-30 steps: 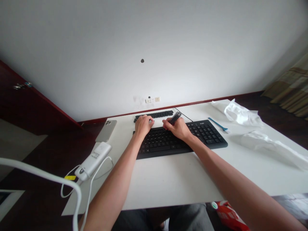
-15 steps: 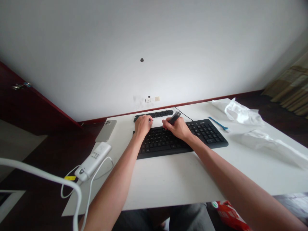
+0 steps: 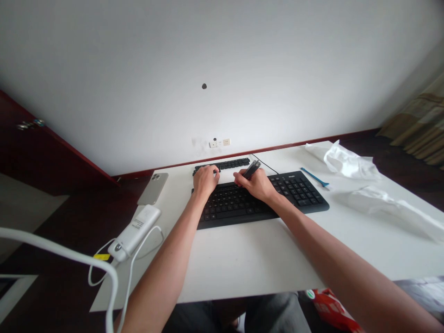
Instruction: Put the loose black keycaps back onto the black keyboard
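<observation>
A black keyboard (image 3: 294,194) lies across the middle of the white table (image 3: 249,259). My left hand (image 3: 205,179) rests at the keyboard's far left edge, fingers curled at a row of loose black keycaps (image 3: 229,164) lined up behind the keyboard. My right hand (image 3: 256,184) sits over the keyboard's upper middle, closed on a small dark tool (image 3: 252,169) that sticks up and away from me. What the left fingers pinch, if anything, is too small to make out.
A phone (image 3: 153,188) lies face down at the table's left corner, a white power bank (image 3: 134,233) with white cables nearer me. A blue-handled tool (image 3: 314,178) and crumpled white plastic bags (image 3: 350,165) lie on the right. A dark cable (image 3: 265,165) runs from the keyboard's back.
Hardly anything moved: my left hand shifted slightly along the row of keycaps, and my right hand stays over the keyboard with the tool.
</observation>
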Demonstrator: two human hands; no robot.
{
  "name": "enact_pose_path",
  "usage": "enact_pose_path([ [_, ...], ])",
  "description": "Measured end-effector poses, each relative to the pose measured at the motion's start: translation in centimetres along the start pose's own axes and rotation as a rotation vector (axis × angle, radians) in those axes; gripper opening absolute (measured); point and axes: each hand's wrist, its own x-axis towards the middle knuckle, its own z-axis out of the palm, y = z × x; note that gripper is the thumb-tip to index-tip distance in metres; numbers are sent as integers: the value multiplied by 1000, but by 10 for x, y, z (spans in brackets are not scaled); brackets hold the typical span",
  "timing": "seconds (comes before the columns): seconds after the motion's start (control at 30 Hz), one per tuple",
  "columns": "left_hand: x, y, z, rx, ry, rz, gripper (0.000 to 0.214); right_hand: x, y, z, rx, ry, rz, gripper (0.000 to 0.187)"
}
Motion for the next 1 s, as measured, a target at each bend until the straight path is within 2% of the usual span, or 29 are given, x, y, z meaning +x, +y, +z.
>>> enact_pose_path([
  [0.17, -2, 5, -8, 15, -7, -7, 20, 0, 1, 0, 10, 14, -11, 40],
  [0.33, -5, 8, -37, -152, -33, -30, 23, 3, 10, 3, 198, 19, 36, 47],
  [0.4, -13, 9, -49, -241, -70, 24, 25, 6, 14, 5, 310, 22, 87, 50],
  [0.5, -34, 14, -59, -324, -234, 193, 24, 9, 20, 7, 461, 24, 165, 54],
  [0.57, -50, 20, -59, -328, -273, 235, 22, 11, 22, 8, 528, 31, 204, 53],
  [0.7, -72, 29, -52, -279, -310, 226, 30, 11, 22, 6, 537, 1, 235, 46],
  [0.77, -76, 32, -50, -240, -325, 231, 31, 9, 18, 3, 453, -23, 203, 42],
  [0.9, -78, 36, -49, -197, -346, 239, 34, 4, 7, -3, 162, -18, 42, 33],
  [1.0, -79, 38, -48, -201, -379, 239, 38, 3, 2, -5, 249, -36, 49, 41],
])
